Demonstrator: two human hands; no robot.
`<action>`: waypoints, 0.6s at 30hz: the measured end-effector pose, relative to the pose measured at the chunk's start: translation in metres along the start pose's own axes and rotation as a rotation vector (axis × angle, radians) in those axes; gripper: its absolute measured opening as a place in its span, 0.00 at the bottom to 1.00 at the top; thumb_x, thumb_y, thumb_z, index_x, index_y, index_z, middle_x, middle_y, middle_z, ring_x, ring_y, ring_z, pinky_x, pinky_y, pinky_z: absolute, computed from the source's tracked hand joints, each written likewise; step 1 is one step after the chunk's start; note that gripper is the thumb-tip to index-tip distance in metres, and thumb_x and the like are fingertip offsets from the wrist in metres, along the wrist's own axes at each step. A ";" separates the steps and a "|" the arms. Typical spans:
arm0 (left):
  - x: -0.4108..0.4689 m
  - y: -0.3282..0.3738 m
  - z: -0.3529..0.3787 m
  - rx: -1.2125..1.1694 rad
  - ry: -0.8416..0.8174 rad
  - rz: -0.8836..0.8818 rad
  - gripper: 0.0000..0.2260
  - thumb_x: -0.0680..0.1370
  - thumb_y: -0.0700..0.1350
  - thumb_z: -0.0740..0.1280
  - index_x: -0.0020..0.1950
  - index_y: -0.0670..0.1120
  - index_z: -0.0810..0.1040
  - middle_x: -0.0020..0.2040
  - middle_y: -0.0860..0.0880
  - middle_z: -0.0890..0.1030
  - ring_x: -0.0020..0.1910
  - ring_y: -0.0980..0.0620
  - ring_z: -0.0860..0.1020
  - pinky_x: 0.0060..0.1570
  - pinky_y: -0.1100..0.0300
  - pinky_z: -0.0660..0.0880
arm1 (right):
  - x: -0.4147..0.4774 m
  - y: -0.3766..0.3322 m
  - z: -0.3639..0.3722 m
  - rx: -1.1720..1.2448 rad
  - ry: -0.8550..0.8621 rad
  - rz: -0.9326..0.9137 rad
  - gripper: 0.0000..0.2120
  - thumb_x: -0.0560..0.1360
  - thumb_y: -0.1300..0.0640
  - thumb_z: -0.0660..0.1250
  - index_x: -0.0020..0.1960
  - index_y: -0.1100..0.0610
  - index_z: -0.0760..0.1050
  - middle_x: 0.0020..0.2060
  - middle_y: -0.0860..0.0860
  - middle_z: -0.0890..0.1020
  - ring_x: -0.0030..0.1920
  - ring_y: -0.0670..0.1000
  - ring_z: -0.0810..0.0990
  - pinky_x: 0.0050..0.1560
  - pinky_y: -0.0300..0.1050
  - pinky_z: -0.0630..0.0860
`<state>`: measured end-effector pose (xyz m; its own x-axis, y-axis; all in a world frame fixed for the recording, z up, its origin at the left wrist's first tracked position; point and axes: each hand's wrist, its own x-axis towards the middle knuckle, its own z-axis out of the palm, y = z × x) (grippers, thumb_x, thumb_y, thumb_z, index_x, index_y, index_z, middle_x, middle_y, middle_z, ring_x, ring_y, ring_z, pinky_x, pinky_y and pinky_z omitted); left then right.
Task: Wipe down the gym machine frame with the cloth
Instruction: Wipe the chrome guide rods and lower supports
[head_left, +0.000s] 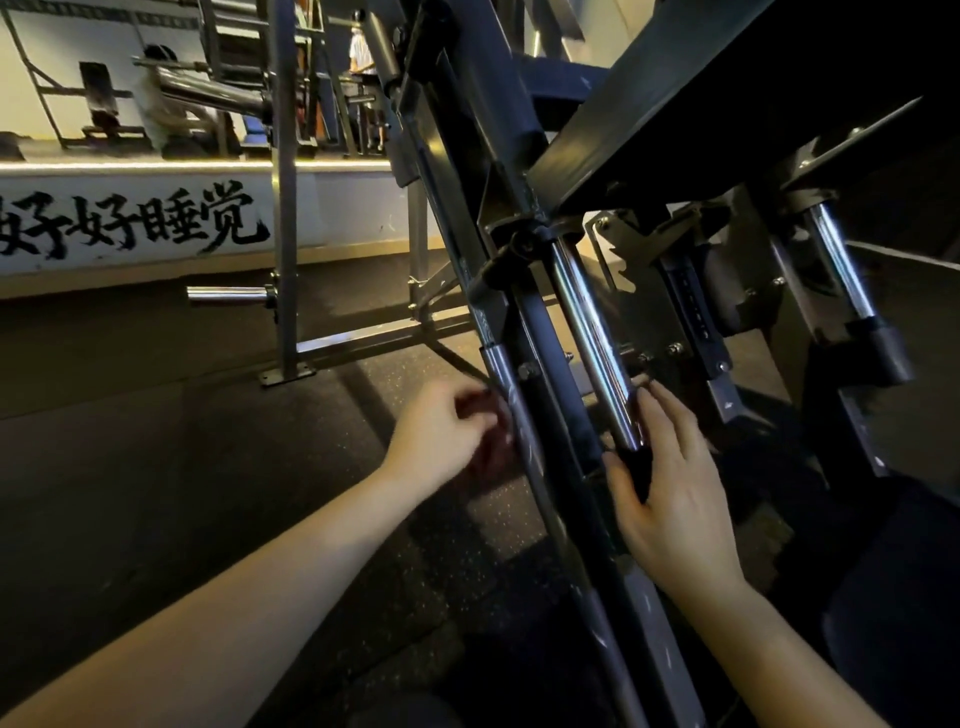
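Observation:
The gym machine frame (540, 332) is a dark slanted beam running from upper left to lower middle, with a chrome guide rod (587, 322) beside it. My left hand (441, 431) grips a dark reddish cloth (491, 447), blurred, and presses it on the left side of the beam's grey lower tube. My right hand (670, 488) lies at the foot of the chrome rod. Its fingers are straight along the rod, and its thumb sits on the other side of the rod's black end piece (640, 470).
A grey upright post (284, 208) with a chrome weight peg (228, 296) stands bolted to the dark rubber floor (208, 493) at left. A second chrome rod (841, 265) is at right. The machine's dark platform (701, 104) overhangs above. A white wall with black characters lies behind.

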<state>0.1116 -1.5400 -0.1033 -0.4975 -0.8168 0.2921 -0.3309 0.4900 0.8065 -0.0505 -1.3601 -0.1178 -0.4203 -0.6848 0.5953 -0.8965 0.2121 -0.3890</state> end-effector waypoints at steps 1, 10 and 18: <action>0.005 0.006 -0.002 -0.069 0.118 -0.006 0.11 0.78 0.42 0.73 0.59 0.51 0.79 0.56 0.55 0.82 0.56 0.57 0.78 0.52 0.62 0.77 | -0.004 0.001 0.002 0.009 0.000 0.008 0.34 0.79 0.53 0.69 0.81 0.55 0.59 0.78 0.51 0.63 0.77 0.50 0.64 0.76 0.54 0.66; 0.006 0.005 0.025 0.135 0.296 0.321 0.12 0.79 0.44 0.71 0.63 0.47 0.82 0.56 0.53 0.78 0.57 0.58 0.76 0.61 0.64 0.74 | -0.012 0.008 0.012 0.038 0.044 0.003 0.33 0.78 0.53 0.71 0.78 0.57 0.62 0.74 0.52 0.67 0.75 0.50 0.66 0.72 0.49 0.67; -0.037 0.000 0.038 0.074 0.136 0.254 0.09 0.80 0.45 0.70 0.59 0.52 0.81 0.55 0.58 0.77 0.55 0.61 0.77 0.60 0.61 0.75 | -0.014 0.009 0.013 0.043 0.053 -0.015 0.34 0.78 0.51 0.69 0.79 0.57 0.61 0.71 0.55 0.71 0.70 0.52 0.71 0.68 0.54 0.74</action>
<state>0.0988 -1.4983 -0.1335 -0.4616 -0.6963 0.5496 -0.2697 0.7004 0.6608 -0.0513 -1.3576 -0.1383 -0.4148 -0.6498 0.6369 -0.8963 0.1711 -0.4092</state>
